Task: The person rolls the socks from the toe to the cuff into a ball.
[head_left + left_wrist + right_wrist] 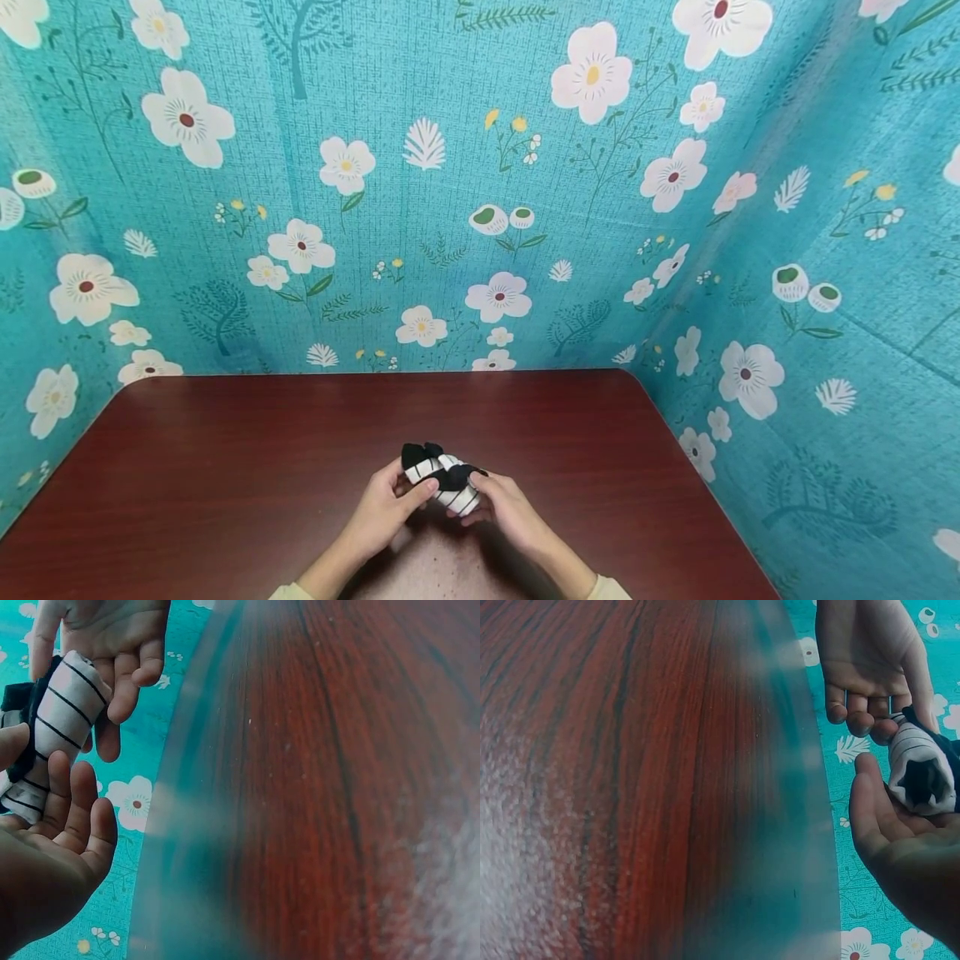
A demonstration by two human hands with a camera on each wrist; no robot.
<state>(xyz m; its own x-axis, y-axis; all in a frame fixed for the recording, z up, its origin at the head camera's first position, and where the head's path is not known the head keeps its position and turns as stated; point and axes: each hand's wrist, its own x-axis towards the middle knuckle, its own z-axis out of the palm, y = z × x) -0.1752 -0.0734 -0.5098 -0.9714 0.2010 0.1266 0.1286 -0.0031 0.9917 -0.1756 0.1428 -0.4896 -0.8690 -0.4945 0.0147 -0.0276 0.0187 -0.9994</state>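
Between both hands is a small rolled bundle of striped cloth, white with thin black lines and solid black parts. My left hand holds its left end, thumb on top and fingers beneath. At the right end, my right hand grips it with the thumb over a black part. The left wrist view shows the white striped side of the bundle lying along the fingers. In the right wrist view, the bundle has a gathered white end around a dark hollow.
A dark red-brown wooden table lies beneath the hands, with a pale glare near its front. Teal cloth printed with flowers hangs behind the table and along its right side.
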